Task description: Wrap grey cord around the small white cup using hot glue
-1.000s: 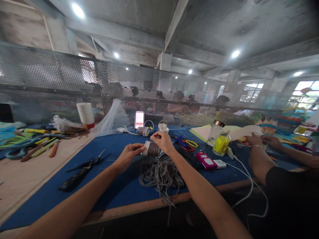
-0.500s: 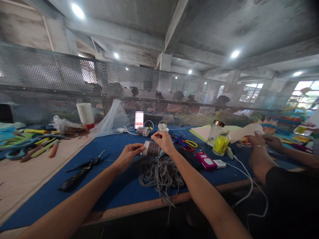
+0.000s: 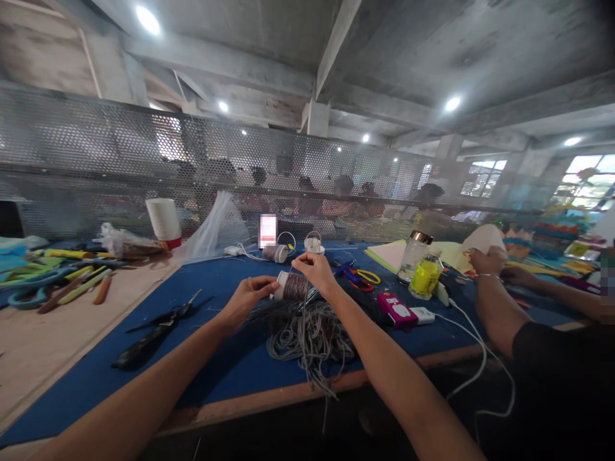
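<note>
While the left hand point(image 3: 250, 294) holds the spool point(image 3: 296, 287) by its white end, the right hand point(image 3: 313, 272) pinches a thin cord point(image 3: 291, 269)

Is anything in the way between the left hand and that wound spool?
Nothing visible is: the left hand has its fingertips at the white end of the wound spool. The right hand is over the other end, and the grey cords lie on the near side.
</note>
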`<action>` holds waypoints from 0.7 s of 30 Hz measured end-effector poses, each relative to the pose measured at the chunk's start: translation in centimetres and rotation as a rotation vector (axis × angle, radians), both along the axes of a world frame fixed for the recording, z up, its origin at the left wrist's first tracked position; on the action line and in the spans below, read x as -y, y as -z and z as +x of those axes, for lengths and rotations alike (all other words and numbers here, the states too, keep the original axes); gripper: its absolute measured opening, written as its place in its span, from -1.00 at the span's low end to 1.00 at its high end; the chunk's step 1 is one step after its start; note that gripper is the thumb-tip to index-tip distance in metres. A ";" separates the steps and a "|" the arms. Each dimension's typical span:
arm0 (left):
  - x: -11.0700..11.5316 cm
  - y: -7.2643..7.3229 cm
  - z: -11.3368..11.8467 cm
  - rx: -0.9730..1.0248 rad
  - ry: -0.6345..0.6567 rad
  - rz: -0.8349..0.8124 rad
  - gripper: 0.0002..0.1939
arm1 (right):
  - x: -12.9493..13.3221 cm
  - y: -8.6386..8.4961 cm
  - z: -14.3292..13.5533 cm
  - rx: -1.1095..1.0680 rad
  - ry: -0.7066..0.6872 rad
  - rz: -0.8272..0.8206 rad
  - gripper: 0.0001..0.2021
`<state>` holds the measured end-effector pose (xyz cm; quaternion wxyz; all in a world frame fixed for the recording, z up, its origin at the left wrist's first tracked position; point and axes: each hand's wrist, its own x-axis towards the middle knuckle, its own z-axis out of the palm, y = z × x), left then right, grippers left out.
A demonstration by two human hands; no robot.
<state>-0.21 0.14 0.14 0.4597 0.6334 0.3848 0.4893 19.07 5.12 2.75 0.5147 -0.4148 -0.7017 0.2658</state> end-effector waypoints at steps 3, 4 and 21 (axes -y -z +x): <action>0.0 0.0 0.0 0.006 0.000 -0.003 -0.68 | 0.0 -0.1 0.1 -0.068 -0.049 -0.028 -0.72; 0.0 0.0 0.0 0.006 0.002 -0.004 -0.68 | 0.0 -0.1 0.1 -0.081 -0.056 -0.034 -0.72; -0.3 0.5 -0.2 -0.006 0.052 0.017 -0.70 | -0.4 0.6 -0.1 0.031 -0.024 0.001 -0.76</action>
